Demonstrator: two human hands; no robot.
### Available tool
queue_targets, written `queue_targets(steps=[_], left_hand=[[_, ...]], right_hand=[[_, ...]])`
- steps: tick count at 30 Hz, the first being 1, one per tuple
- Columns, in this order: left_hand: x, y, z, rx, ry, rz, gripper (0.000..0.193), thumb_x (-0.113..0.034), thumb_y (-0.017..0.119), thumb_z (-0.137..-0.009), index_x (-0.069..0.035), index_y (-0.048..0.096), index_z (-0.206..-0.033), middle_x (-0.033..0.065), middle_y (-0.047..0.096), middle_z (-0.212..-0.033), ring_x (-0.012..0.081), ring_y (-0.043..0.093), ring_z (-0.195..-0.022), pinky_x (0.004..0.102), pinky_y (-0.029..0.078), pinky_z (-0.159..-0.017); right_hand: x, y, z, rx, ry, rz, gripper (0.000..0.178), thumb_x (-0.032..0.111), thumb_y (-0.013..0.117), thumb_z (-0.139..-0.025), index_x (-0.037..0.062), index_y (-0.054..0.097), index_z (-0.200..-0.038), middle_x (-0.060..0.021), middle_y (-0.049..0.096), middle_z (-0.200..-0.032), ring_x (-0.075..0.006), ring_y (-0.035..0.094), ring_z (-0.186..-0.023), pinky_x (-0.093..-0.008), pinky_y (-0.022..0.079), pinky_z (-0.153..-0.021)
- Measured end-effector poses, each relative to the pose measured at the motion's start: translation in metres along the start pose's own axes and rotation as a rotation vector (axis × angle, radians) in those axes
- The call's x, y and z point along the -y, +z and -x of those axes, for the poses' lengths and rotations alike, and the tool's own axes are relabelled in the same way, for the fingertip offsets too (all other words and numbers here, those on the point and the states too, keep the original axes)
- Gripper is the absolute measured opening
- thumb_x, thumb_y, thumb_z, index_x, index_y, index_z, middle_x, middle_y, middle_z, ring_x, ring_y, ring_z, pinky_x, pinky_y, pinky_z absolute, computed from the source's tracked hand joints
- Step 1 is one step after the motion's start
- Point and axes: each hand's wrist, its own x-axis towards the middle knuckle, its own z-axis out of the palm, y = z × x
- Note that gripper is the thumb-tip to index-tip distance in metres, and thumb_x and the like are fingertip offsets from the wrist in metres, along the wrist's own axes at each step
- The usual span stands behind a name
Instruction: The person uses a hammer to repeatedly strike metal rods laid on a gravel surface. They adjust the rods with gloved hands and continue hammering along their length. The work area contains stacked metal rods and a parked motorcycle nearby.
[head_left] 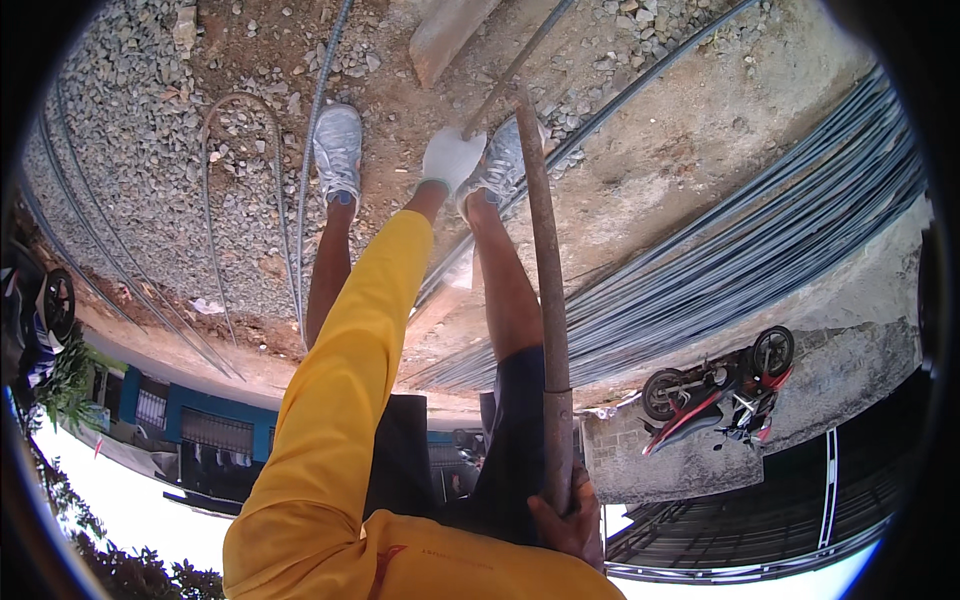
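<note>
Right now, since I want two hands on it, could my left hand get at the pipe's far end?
Probably yes: the pipe looks uncovered there, though your left hand seems closed on a bar and might need to let go.

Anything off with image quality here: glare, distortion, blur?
Head view: the sky at lower left is blown out to white; the white-gloved left hand is so bright that its fingers are hard to read; the right hand on the rusty pipe looks dimmer; the blue building bends toward the black fisheye rim; the gravel shows no strong blur.
</note>
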Motion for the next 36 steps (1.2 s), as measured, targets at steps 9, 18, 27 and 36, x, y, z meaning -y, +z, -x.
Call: queue_targets(steps=[9,18,27,36], left_hand=[[0.013,-0.011,-0.016,-0.035,0.044,-0.003,0.052,-0.048,0.075,-0.089,0.005,0.075,-0.090,0.0209,0.072,-0.075,0.0351,0.074,-0.078,0.0454,0.054,-0.075],[0.012,-0.006,-0.021,-0.010,0.038,-0.038,0.055,-0.049,0.077,-0.089,0.006,0.076,-0.091,0.0217,0.073,-0.077,0.0367,0.074,-0.079,0.0444,0.055,-0.075],[0.012,-0.006,-0.032,-0.035,0.038,-0.029,0.056,-0.051,0.077,-0.088,0.004,0.076,-0.090,0.0251,0.075,-0.082,0.0413,0.075,-0.085,0.0463,0.056,-0.079],[-0.003,-0.040,0.065,-0.209,-0.039,0.018,0.060,-0.050,0.069,-0.095,0.005,0.068,-0.118,0.0239,0.074,-0.099,0.0369,0.074,-0.100,0.0470,0.056,-0.090]], right_hand=[[0.016,0.017,-0.005,0.126,0.178,-0.014,0.074,0.003,0.079,-0.093,0.0117,0.047,-0.160,-0.0028,0.064,-0.106,-0.0099,0.059,-0.091,-0.0287,0.050,-0.079],[-0.015,0.030,-0.004,0.131,0.100,-0.142,0.080,0.007,0.081,-0.092,0.0097,0.041,-0.162,-0.0073,0.068,-0.107,-0.0137,0.066,-0.095,-0.0316,0.054,-0.083],[-0.072,0.128,-0.043,0.019,-0.285,-0.013,0.073,0.005,0.077,-0.093,0.0008,0.041,-0.156,-0.0123,0.066,-0.122,-0.0147,0.066,-0.097,-0.0335,0.057,-0.079],[-0.034,0.142,-0.063,0.030,-0.166,0.104,0.050,0.018,0.077,-0.093,-0.0019,0.053,-0.133,-0.0264,0.073,-0.090,-0.0414,0.077,-0.083,-0.0487,0.059,-0.074]])
